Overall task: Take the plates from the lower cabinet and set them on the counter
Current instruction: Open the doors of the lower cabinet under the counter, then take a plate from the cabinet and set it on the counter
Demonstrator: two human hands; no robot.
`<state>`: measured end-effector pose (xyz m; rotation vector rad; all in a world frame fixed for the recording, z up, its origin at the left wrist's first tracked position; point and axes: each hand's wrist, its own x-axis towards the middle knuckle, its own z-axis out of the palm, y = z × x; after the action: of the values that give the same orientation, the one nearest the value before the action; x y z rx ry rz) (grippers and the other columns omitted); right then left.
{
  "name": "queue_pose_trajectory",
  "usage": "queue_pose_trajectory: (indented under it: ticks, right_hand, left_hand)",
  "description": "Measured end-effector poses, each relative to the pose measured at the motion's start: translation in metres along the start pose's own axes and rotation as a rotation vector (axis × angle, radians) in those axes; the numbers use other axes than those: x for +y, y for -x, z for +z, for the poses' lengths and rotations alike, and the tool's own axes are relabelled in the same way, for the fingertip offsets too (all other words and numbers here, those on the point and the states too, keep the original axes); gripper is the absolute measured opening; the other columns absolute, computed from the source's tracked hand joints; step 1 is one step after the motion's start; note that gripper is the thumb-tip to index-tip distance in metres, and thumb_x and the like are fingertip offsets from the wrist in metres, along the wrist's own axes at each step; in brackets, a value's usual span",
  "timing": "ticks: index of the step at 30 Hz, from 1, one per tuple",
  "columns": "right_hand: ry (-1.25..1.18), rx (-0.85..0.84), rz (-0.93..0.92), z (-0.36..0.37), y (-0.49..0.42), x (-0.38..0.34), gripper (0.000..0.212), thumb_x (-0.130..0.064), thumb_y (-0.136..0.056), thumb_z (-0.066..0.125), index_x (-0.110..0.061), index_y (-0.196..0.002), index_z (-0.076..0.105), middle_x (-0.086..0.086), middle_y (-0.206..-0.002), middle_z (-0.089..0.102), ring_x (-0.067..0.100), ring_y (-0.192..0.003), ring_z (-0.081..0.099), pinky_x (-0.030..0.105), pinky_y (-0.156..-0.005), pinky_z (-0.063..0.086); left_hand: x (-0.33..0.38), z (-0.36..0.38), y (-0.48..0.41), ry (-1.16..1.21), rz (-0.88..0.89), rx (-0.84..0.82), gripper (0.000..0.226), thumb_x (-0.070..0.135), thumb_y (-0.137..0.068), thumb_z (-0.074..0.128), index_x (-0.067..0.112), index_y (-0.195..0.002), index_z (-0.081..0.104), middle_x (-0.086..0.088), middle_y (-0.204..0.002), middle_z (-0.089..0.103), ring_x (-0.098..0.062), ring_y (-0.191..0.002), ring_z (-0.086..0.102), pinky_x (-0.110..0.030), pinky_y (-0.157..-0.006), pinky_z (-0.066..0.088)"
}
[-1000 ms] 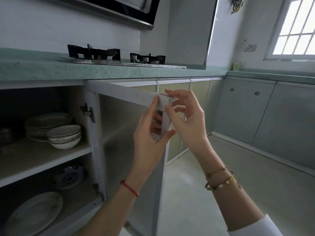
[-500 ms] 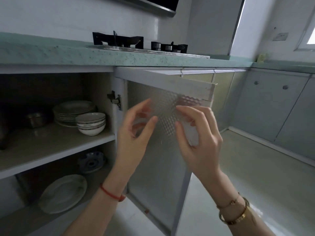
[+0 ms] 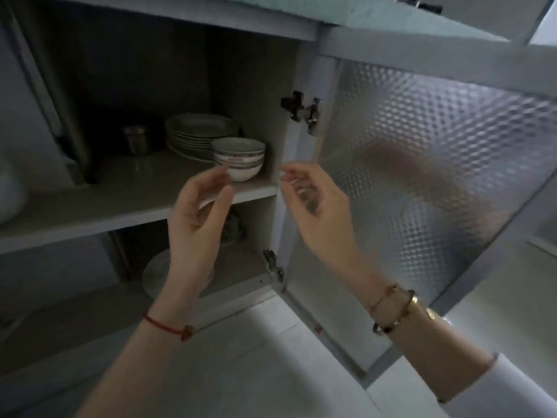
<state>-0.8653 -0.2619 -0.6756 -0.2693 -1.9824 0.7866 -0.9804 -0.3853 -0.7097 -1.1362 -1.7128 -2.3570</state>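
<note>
Grip on both sides is released: the left hand (image 3: 196, 218) and the right hand (image 3: 316, 212) are held with fingers loosely curved and thumbs apart, and nothing is grasped or touched by either. The stack of plates (image 3: 200, 131) is seen at the back of the upper shelf (image 3: 105, 203) inside the cabinet (image 3: 256, 86). A stack of bowls (image 3: 239, 159) is set just in front of it to the right and a metal cup (image 3: 136, 139) near it to the left. 1 larger plate (image 3: 153, 274) is partly hidden behind the left wrist in the lower compartment. The green edge of the tabletop (image 3: 391, 16) is seen above. Compared with 0.5 s ago, the hands have been shifted from in front of the patterned panel of the door (image 3: 422, 176) to the cabinet opening. 1.0 s ago the door's top corner was held by both. The left hand is raised with its palm turned rightward, in front of the shelf edge just below the bowls. The right hand is faced toward it, its blurred fingertips in front of the door's hinge-side frame. A red cord (image 3: 167, 327) is worn on the left wrist and gold bangles (image 3: 398, 312) on the right.
</note>
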Motion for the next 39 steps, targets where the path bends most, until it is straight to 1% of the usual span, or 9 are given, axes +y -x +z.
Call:
queue_pose_trajectory:
  ticks: [5, 11, 16, 19, 25, 32, 34, 36, 39]
  right_hand:
    - [-0.042, -0.13, 0.27, 0.054, 0.006, 0.038, 0.021, -0.022, -0.093, 0.063, -0.013, -0.111, 0.068, -0.01, -0.089, 0.064, -0.006, -0.075, 0.058, 0.005, -0.072, 0.044]
    - [0.132, -0.355, 0.356, 0.098, 0.008, 0.09, 0.021, -0.029, -0.091, 0.065, -0.016, -0.108, 0.068, -0.005, -0.09, 0.067, 0.001, -0.076, 0.059, -0.002, -0.065, 0.041]
    - [0.131, -0.48, 0.377, 0.169, 0.02, 0.14, 0.023, -0.027, -0.09, 0.067, -0.014, -0.108, 0.067, -0.001, -0.094, 0.069, 0.007, -0.082, 0.062, 0.009, -0.072, 0.047]
    - [0.109, -0.538, 0.424, 0.218, 0.035, 0.174, 0.025, -0.026, -0.089, 0.067, -0.012, -0.11, 0.068, 0.003, -0.099, 0.071, 0.012, -0.086, 0.064, 0.015, -0.07, 0.046]
    - [0.151, -0.622, 0.5, 0.297, 0.051, 0.239, 0.025, -0.024, -0.089, 0.067, -0.007, -0.108, 0.069, 0.015, -0.105, 0.072, 0.029, -0.1, 0.066, 0.025, -0.076, 0.044]
    - [0.177, -0.61, 0.476, 0.325, 0.06, 0.304, 0.032, -0.021, -0.088, 0.06, 0.008, -0.099, 0.069, 0.028, -0.1, 0.07, 0.036, -0.099, 0.063, 0.044, -0.085, 0.049]
    - [0.209, -0.575, 0.475, 0.327, 0.063, 0.316, 0.024, -0.014, -0.086, 0.068, 0.007, -0.096, 0.07, 0.028, -0.097, 0.071, 0.041, -0.099, 0.064, 0.046, -0.083, 0.05]
    - [0.195, -0.591, 0.499, 0.33, 0.067, 0.326, 0.023, -0.011, -0.085, 0.068, 0.007, -0.099, 0.069, 0.028, -0.096, 0.071, 0.043, -0.1, 0.063, 0.048, -0.084, 0.049]
    - [0.179, -0.609, 0.538, 0.334, 0.071, 0.333, 0.024, -0.014, -0.087, 0.066, 0.004, -0.103, 0.068, 0.028, -0.096, 0.068, 0.042, -0.104, 0.059, 0.048, -0.085, 0.049]
  left_hand:
    - [-0.036, -0.049, 0.003, -0.118, -0.11, 0.095, 0.028, 0.021, -0.094, 0.064, 0.017, -0.122, 0.064, 0.012, -0.118, 0.068, 0.001, -0.107, 0.064, -0.013, -0.088, 0.05]
    - [-0.078, -0.097, 0.012, -0.184, -0.263, 0.225, 0.024, 0.02, -0.093, 0.065, 0.02, -0.117, 0.068, 0.007, -0.114, 0.071, -0.005, -0.107, 0.067, -0.034, -0.098, 0.054]
    - [-0.126, -0.133, 0.019, -0.32, -0.372, 0.289, 0.025, 0.02, -0.093, 0.065, 0.027, -0.117, 0.066, 0.016, -0.107, 0.069, 0.003, -0.098, 0.066, -0.018, -0.09, 0.053]
    - [-0.164, -0.151, 0.021, -0.393, -0.417, 0.298, 0.026, 0.016, -0.093, 0.064, 0.017, -0.119, 0.067, 0.005, -0.108, 0.07, 0.0, -0.095, 0.065, -0.004, -0.078, 0.048]
    - [-0.248, -0.171, 0.017, -0.446, -0.59, 0.355, 0.027, 0.007, -0.09, 0.066, 0.004, -0.117, 0.066, -0.001, -0.097, 0.066, 0.002, -0.081, 0.06, 0.001, -0.063, 0.044]
    - [-0.329, -0.189, 0.005, -0.554, -0.732, 0.379, 0.034, -0.007, -0.085, 0.068, -0.01, -0.118, 0.062, 0.016, -0.073, 0.066, 0.007, -0.059, 0.061, 0.0, -0.052, 0.044]
    - [-0.34, -0.19, 0.004, -0.621, -0.726, 0.373, 0.03, -0.004, -0.081, 0.072, -0.001, -0.111, 0.067, 0.014, -0.074, 0.065, -0.001, -0.066, 0.063, -0.002, -0.052, 0.043]
    - [-0.351, -0.191, 0.005, -0.723, -0.732, 0.338, 0.028, 0.005, -0.08, 0.074, 0.007, -0.108, 0.07, -0.003, -0.091, 0.068, -0.023, -0.087, 0.066, -0.016, -0.066, 0.047]
    - [-0.36, -0.193, 0.006, -0.818, -0.777, 0.286, 0.033, 0.013, -0.078, 0.073, 0.005, -0.11, 0.071, -0.018, -0.108, 0.072, -0.03, -0.101, 0.067, -0.026, -0.077, 0.045]
